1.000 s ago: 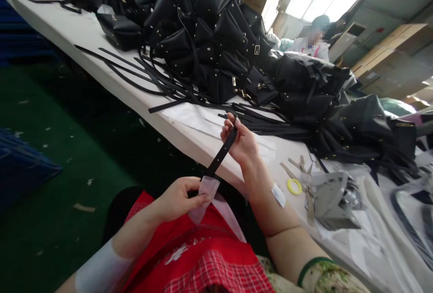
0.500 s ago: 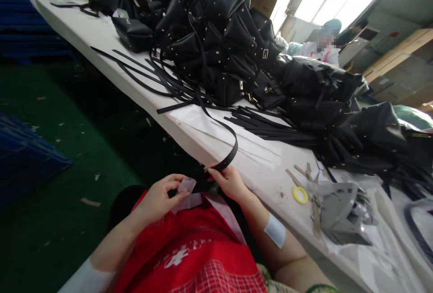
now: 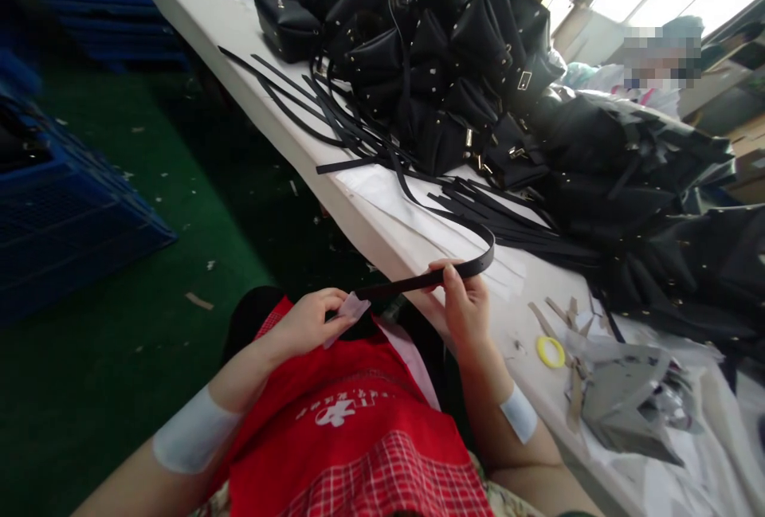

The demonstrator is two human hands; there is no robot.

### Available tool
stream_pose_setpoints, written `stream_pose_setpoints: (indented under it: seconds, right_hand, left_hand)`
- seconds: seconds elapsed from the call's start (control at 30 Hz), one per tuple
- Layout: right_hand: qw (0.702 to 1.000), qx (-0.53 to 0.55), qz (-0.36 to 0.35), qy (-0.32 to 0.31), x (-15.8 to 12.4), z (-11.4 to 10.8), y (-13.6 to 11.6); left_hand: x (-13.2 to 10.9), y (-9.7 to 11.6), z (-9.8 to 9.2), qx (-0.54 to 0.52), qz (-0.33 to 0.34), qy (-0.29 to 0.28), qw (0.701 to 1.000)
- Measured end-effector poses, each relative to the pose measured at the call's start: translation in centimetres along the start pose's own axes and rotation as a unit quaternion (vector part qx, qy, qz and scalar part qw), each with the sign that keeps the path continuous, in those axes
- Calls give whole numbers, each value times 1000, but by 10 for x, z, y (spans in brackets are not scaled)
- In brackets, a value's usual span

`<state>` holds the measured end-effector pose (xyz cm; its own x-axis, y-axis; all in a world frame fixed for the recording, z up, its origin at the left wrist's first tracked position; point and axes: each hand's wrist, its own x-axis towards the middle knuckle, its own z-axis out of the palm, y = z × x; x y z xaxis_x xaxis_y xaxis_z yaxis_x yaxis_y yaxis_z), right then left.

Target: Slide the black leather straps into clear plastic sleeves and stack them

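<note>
My right hand [image 3: 466, 302] is closed on a black strap [image 3: 412, 284], pinching it between thumb and fingers above the table's front edge. Beyond that hand the strap curves back in a loop to the pile of straps on the table. Its near end reaches toward my lap, where my left hand [image 3: 311, 318] is closed on a small whitish, thin piece of wrap [image 3: 354, 308]. The wrap lies at the strap's end; whether it encloses that end I cannot tell.
Black bags [image 3: 442, 63] with metal fittings are heaped along the white table [image 3: 382, 222]. More straps [image 3: 514, 222] lie before them. A yellow tape ring [image 3: 551, 352], tan strips and a grey plastic bag [image 3: 627, 401] are at right. A blue crate [image 3: 89, 214] stands left; a person is across the table.
My right hand has moved right and up, drawing the strap out straight between my hands. The wrap in my left hand now meets the strap's end. The camera view has shifted.
</note>
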<state>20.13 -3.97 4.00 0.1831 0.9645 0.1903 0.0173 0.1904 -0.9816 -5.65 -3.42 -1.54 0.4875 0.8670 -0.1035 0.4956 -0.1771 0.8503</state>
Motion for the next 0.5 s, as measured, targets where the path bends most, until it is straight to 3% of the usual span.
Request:
stream_pose_setpoints:
  seconds: [0.5]
  right_hand:
    - [999, 16, 32, 0, -3, -1, 6]
  left_hand:
    - [-4, 7, 3, -3, 16, -51, 999]
